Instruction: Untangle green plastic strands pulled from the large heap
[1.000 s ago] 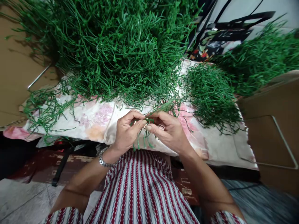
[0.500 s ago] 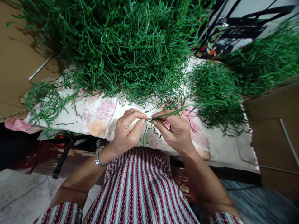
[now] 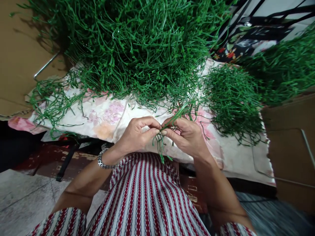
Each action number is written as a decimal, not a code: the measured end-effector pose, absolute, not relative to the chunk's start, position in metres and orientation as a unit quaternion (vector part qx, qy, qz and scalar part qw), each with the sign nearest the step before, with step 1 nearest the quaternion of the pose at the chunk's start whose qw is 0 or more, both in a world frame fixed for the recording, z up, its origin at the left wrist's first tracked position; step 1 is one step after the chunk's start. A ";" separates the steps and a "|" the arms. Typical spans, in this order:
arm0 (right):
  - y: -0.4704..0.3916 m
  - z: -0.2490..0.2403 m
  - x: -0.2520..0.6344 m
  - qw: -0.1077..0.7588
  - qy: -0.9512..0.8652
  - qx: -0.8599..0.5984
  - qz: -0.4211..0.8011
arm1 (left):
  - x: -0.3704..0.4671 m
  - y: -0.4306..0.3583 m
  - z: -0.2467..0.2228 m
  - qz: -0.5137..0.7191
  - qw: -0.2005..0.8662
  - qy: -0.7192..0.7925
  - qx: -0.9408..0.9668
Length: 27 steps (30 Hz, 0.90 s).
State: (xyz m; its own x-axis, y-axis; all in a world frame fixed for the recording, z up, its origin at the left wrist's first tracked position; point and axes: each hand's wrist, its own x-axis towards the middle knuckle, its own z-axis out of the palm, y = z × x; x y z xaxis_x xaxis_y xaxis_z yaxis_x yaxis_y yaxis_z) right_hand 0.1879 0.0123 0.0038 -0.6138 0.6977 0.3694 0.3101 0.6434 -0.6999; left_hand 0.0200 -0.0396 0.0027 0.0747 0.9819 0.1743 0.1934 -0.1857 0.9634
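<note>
My left hand (image 3: pixel 137 134) and my right hand (image 3: pixel 188 136) meet fingertip to fingertip above my lap, both pinching a small green plastic sprig (image 3: pixel 161 144). Its thin strands dangle below my fingers and a longer stem rises up to the right. A metal watch (image 3: pixel 102 160) sits on my left wrist. Just beyond my hands lies a big heap of green plastic stems (image 3: pixel 137 49) on a flowered cloth (image 3: pixel 105 118).
A smaller pile of green stems (image 3: pixel 231 98) lies to the right, with more (image 3: pixel 285 68) behind it. Cardboard boxes stand at the left (image 3: pixel 17 65) and right (image 3: pixel 290 144). A dark flowered bag (image 3: pixel 243 36) sits at the back. My striped garment (image 3: pixel 147 200) fills the foreground.
My hands stayed together on the sprig, turning it. Its long stem swung from pointing right to pointing more upward, and the dangling strands hang lower.
</note>
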 end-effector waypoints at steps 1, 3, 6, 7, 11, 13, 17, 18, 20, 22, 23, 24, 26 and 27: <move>0.013 0.004 0.188 0.320 -0.846 -0.294 0.310 | 0.020 -0.040 0.002 0.468 0.419 0.486 0.608; 0.014 0.005 0.188 0.318 -0.839 -0.283 0.338 | 0.020 -0.040 0.001 0.462 0.421 0.483 0.613; 0.015 0.006 0.188 0.313 -0.828 -0.271 0.377 | 0.022 -0.041 -0.001 0.483 0.414 0.469 0.612; 0.015 0.006 0.188 0.310 -0.825 -0.271 0.387 | 0.022 -0.042 -0.003 0.495 0.412 0.462 0.609; 0.016 0.004 0.189 0.299 -0.808 -0.260 0.437 | 0.025 -0.044 -0.009 0.522 0.418 0.449 0.593; 0.017 0.004 0.188 0.294 -0.797 -0.250 0.465 | 0.025 -0.045 -0.012 0.516 0.420 0.460 0.588; 0.018 0.002 0.186 0.274 -0.772 -0.242 0.520 | 0.025 -0.048 -0.013 0.506 0.401 0.486 0.589; 0.018 0.002 0.186 0.267 -0.763 -0.243 0.536 | 0.026 -0.049 -0.013 0.506 0.396 0.488 0.591; 0.019 0.001 0.185 0.259 -0.744 -0.243 0.566 | 0.027 -0.051 -0.013 0.502 0.392 0.491 0.594; 0.019 0.000 0.184 0.257 -0.730 -0.242 0.585 | 0.028 -0.051 -0.014 0.495 0.395 0.497 0.593; 0.019 -0.001 0.184 0.256 -0.727 -0.243 0.588 | 0.029 -0.052 -0.015 0.493 0.395 0.502 0.591; 0.019 -0.001 0.184 0.255 -0.728 -0.246 0.587 | 0.030 -0.052 -0.016 0.492 0.391 0.506 0.590; 0.018 -0.001 0.184 0.255 -0.735 -0.255 0.573 | 0.030 -0.051 -0.018 0.494 0.374 0.516 0.592; 0.017 -0.001 0.184 0.257 -0.741 -0.262 0.563 | 0.030 -0.051 -0.019 0.494 0.361 0.520 0.596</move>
State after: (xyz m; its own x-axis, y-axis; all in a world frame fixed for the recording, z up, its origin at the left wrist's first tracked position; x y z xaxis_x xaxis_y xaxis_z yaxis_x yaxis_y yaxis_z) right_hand 0.1835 0.0170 -0.0006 -0.7308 0.6771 0.0868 0.0981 0.2300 -0.9682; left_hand 0.0305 -0.0511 -0.0187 -0.0291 0.9763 0.2145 0.2634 -0.1995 0.9438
